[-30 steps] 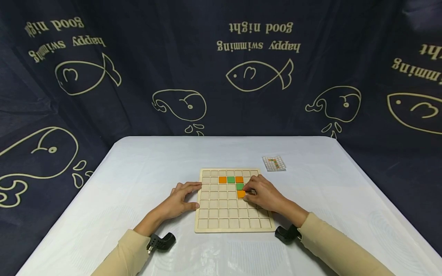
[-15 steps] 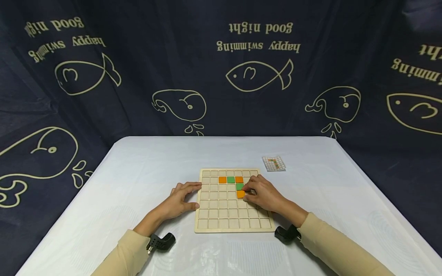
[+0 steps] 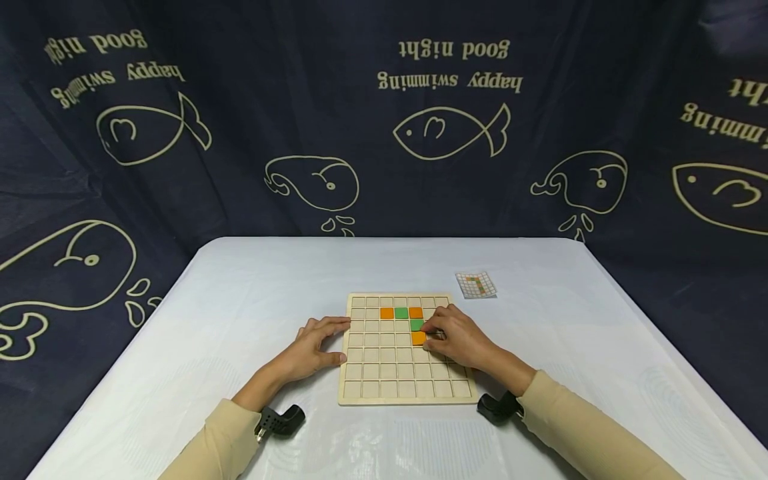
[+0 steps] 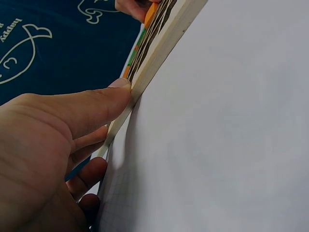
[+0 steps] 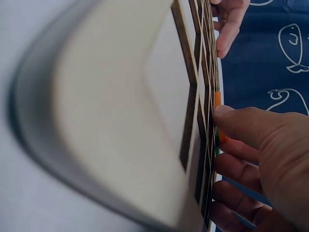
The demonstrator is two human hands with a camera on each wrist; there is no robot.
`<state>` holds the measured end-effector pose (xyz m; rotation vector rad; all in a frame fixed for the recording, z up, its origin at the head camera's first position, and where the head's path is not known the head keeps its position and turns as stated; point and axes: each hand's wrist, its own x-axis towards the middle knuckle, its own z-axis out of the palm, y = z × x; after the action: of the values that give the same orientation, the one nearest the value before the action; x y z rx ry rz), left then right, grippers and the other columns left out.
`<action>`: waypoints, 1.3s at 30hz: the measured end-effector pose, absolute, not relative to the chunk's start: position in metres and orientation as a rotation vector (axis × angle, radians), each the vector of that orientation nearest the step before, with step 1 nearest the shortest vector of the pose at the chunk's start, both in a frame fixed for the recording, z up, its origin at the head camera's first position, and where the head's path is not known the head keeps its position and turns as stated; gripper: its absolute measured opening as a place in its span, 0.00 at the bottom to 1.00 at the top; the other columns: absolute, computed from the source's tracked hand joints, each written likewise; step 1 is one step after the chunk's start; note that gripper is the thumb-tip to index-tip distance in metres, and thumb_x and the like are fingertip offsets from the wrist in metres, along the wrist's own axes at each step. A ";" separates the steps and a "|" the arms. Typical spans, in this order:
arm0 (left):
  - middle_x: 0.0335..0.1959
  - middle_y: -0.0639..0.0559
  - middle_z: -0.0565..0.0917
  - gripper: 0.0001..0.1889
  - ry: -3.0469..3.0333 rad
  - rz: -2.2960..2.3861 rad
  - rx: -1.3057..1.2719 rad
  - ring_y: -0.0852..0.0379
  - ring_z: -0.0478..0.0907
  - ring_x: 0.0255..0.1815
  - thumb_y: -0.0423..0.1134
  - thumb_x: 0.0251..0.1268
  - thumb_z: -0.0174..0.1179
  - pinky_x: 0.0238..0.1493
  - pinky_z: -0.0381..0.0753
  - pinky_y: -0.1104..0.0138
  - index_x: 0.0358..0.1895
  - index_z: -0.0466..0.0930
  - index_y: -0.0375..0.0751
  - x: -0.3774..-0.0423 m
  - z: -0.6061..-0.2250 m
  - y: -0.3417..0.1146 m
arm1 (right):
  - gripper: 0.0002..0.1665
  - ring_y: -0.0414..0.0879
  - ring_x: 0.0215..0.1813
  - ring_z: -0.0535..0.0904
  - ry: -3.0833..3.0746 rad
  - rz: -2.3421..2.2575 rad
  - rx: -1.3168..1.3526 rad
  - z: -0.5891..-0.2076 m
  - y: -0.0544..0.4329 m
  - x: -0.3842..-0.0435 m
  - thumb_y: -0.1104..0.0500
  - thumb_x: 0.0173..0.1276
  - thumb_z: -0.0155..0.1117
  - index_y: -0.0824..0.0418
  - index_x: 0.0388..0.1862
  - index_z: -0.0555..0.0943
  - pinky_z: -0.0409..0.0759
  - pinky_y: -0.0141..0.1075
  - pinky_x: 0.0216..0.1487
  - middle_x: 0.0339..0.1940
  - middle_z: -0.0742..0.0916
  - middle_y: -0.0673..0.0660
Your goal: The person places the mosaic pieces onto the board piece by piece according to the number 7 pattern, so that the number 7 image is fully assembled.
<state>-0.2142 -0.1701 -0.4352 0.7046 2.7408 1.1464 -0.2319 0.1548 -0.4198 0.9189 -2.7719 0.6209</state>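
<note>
A square wooden grid board lies on the table. My right hand is over its right half, thumb and index finger pinching an orange tile at its right side. In the right wrist view the same orange tile sits between thumb and index finger, low at the board. Above it in the column are a green tile and another orange tile; a green and an orange tile continue that row leftward. My left hand rests at the board's left edge, thumb and fingers extended and touching it.
A small card printed with a coloured grid lies beyond the board's upper right corner. White cloth covers the table. A dark curtain with fish and whale drawings hangs behind it. Black wrist devices sit at both sleeves.
The lowest orange tile has shifted very slightly left with my right fingers on it. My left hand and the board stay in place.
</note>
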 end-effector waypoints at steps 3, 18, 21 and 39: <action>0.70 0.55 0.66 0.33 2.744 1.143 0.707 0.57 0.60 0.54 0.43 0.55 0.67 0.56 0.53 0.56 0.66 0.69 0.44 -0.214 -0.435 -0.170 | 0.14 0.37 0.37 0.65 -2.771 0.623 0.918 -0.420 0.155 -0.232 0.52 0.56 0.72 0.55 0.41 0.86 0.68 0.31 0.38 0.36 0.81 0.47; 0.70 0.55 0.67 0.33 2.748 1.142 0.712 0.56 0.60 0.55 0.43 0.55 0.67 0.56 0.53 0.54 0.66 0.69 0.44 -0.214 -0.435 -0.170 | 0.16 0.38 0.38 0.67 -2.757 0.608 0.915 -0.421 0.155 -0.232 0.51 0.55 0.72 0.55 0.41 0.86 0.71 0.33 0.40 0.36 0.81 0.47; 0.70 0.55 0.66 0.33 2.749 1.143 0.717 0.56 0.60 0.56 0.43 0.55 0.67 0.57 0.52 0.53 0.66 0.69 0.44 -0.214 -0.435 -0.171 | 0.16 0.38 0.38 0.67 -2.752 0.607 0.915 -0.420 0.155 -0.232 0.51 0.55 0.72 0.54 0.41 0.85 0.71 0.34 0.41 0.36 0.80 0.47; 0.70 0.55 0.66 0.33 2.726 1.158 0.713 0.54 0.59 0.59 0.44 0.55 0.67 0.61 0.50 0.48 0.66 0.69 0.43 -0.214 -0.435 -0.171 | 0.14 0.38 0.37 0.68 -2.725 0.679 0.885 -0.417 0.155 -0.230 0.54 0.55 0.72 0.55 0.40 0.85 0.72 0.34 0.40 0.35 0.81 0.47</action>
<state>-0.2142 -0.1708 -0.4353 0.7127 2.7264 1.1583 -0.2303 0.1554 -0.4174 0.8854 -2.7246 0.6786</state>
